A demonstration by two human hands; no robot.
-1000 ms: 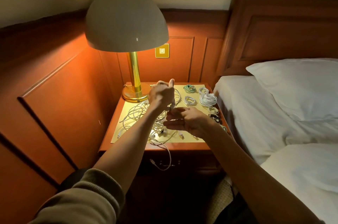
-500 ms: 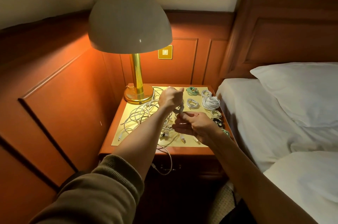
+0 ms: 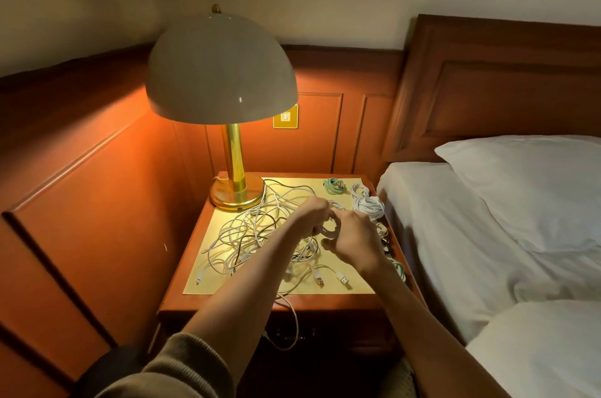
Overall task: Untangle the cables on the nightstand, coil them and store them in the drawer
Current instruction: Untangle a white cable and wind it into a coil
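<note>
Centre frame: left hand (image 3: 310, 214) and right hand (image 3: 356, 240), now lowered toward the wooden table (image 3: 341, 301), pinch a small white cable coil (image 3: 329, 228), apparently finished.

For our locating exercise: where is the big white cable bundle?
Head view: the big white cable bundle lies back right on the nightstand, beside the bed, right of the green coil, beyond the right hand.

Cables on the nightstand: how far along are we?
Done: green coil and white coil lie finished by the bed side. In hand: left hand and right hand hold a small white loop. Left: the tangled pile, one cable dangling over the front; the drawer is shut.
</note>
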